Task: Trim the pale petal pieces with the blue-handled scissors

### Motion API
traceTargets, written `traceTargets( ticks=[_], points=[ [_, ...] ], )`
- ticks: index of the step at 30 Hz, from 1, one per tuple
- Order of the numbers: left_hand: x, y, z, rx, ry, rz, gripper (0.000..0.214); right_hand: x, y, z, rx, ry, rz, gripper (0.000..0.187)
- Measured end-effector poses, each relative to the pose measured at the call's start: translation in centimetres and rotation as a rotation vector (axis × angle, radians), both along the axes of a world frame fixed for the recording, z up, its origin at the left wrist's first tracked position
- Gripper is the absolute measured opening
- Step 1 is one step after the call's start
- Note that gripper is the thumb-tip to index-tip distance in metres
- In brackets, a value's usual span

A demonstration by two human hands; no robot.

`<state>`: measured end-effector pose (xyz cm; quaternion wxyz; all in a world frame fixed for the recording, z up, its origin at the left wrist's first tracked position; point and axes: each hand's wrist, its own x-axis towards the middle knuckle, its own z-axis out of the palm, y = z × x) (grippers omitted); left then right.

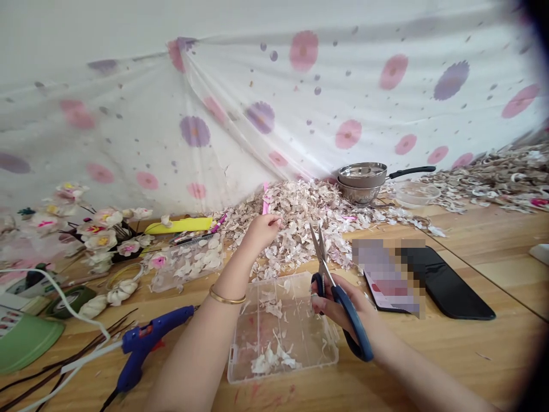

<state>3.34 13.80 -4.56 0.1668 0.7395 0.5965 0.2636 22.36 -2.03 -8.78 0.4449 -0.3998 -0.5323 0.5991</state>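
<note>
My left hand reaches to the near side of a heap of pale, thin, petal-like flakes. Its fingers are pinched together, and whatever lies between them is too small to make out. A pink strip stands up from the heap just behind that hand. In my right hand is a pair of scissors with dark blue handles, blades slightly apart and pointing up and away. Below and between my hands a clear divided plastic tray rests on the wooden table, with several white flakes in it.
A blue glue gun lies at left, near artificial flowers and a shallow clear container of pale pieces. Two phones, one black, lie at right. Stacked metal bowls stand behind, before a flowered plastic sheet.
</note>
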Motion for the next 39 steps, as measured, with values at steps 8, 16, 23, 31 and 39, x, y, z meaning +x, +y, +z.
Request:
traceTargets(
  ticks=[8,16,23,31,39],
  points=[
    [-1.1,1.6,-0.9,0.009,-0.004,0.073,0.03,0.3,0.4,-0.5,0.034,0.007,-0.117,0.029],
    [-0.2,1.2,-2.2,0.039,0.149,0.018,0.039,0.7,1.2,-0.8,0.009,0.147,-0.207,0.033],
    [-0.2,0.9,-2.8,0.043,0.176,0.018,0.018,0.9,0.8,-1.0,0.009,0.044,-0.189,0.028],
    [-0.5,0.2,-2.6,0.051,0.079,0.066,0.013,1.1,0.9,-1.0,0.01,0.018,-0.167,0.032],
    [-1.3,-0.3,-2.3,0.005,-0.021,0.088,0.016,0.8,0.7,-0.5,0.023,0.01,-0.179,0.031]
  ],
)
